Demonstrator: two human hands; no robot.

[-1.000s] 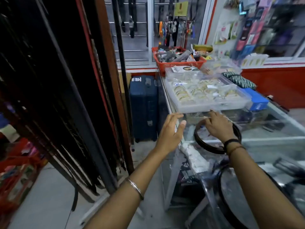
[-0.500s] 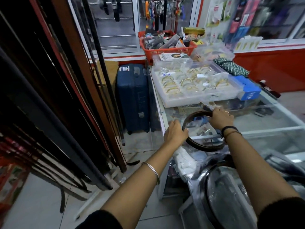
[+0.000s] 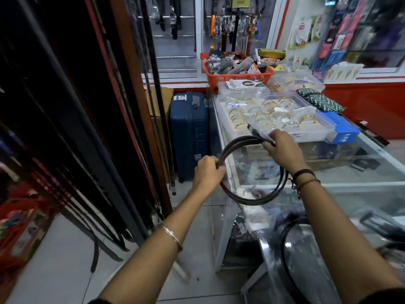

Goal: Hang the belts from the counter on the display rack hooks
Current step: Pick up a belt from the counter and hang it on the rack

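A dark brown belt (image 3: 247,199), coiled into a loop, is lifted just above the left edge of the glass counter (image 3: 350,185). My left hand (image 3: 208,172) grips the loop's left side. My right hand (image 3: 282,148) pinches its top right, where the buckle end sits in a clear plastic wrapper (image 3: 255,126). The display rack (image 3: 72,128) fills the left, with many dark belts hanging from it; its hooks are out of view. Another coiled belt in plastic (image 3: 287,249) lies on the counter near me.
On the counter behind the belt stand a clear tray of bangles (image 3: 269,115), a blue box (image 3: 341,130) and an orange basket (image 3: 236,71). A blue suitcase (image 3: 189,137) stands on the floor between rack and counter. Tiled floor (image 3: 65,260) lies below my left arm.
My left hand moved right and closed on the belt's left side. Both hands raised the loop off the counter, and the view shifted toward the rack side.
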